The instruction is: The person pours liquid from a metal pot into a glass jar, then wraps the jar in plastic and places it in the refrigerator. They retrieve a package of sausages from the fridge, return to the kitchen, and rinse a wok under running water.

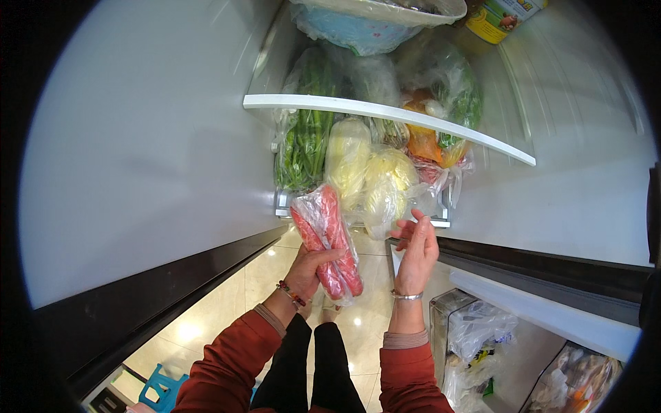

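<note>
My left hand (310, 268) holds a clear plastic bag of long red carrots (330, 242), its thumb across the front. My right hand (417, 248) is raised beside it, empty, with fingers partly curled. Before me, a refrigerator drawer holds bagged green leafy stalks (307, 149) at left. Two bagged napa cabbages lie in the middle, a long one (348, 155) and a rounder one (390, 178). At right are an orange bag (424, 137) and bagged greens (465, 100). My right fingertips are close to the cabbage bag; whether they touch it I cannot tell.
A glass shelf with a white edge (387, 111) spans above the drawer. On it stand a plastic-covered blue bowl (356, 31) and a yellow-labelled container (503, 20). Door bins with plastic bags (480, 330) are at lower right. A blue plastic stool (162, 387) stands at lower left.
</note>
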A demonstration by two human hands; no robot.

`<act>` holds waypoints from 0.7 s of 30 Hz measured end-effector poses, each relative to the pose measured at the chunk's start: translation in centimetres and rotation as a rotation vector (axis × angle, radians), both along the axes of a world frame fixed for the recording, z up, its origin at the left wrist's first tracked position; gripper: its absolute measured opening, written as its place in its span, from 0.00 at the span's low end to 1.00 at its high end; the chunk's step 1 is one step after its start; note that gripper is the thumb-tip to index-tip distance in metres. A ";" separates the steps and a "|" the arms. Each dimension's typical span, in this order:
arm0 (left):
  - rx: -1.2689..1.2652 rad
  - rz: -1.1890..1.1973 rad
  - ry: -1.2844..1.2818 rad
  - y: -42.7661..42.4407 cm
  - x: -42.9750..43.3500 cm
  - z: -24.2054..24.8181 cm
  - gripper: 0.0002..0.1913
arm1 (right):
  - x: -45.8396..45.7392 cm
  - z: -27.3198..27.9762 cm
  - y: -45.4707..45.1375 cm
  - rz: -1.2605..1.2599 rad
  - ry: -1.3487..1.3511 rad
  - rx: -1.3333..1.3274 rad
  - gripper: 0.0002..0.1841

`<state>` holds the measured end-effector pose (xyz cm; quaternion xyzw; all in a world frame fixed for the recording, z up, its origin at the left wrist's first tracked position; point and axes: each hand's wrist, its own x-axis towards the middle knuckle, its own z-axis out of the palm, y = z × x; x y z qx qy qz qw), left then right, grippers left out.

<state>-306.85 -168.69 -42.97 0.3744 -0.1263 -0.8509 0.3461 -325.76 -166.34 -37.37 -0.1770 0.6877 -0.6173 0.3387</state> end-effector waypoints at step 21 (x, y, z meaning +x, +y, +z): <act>-0.003 -0.042 -0.047 -0.6 -0.3 0.0 0.22 | -0.2 -2.3 -1.0 0.263 0.042 0.015 0.09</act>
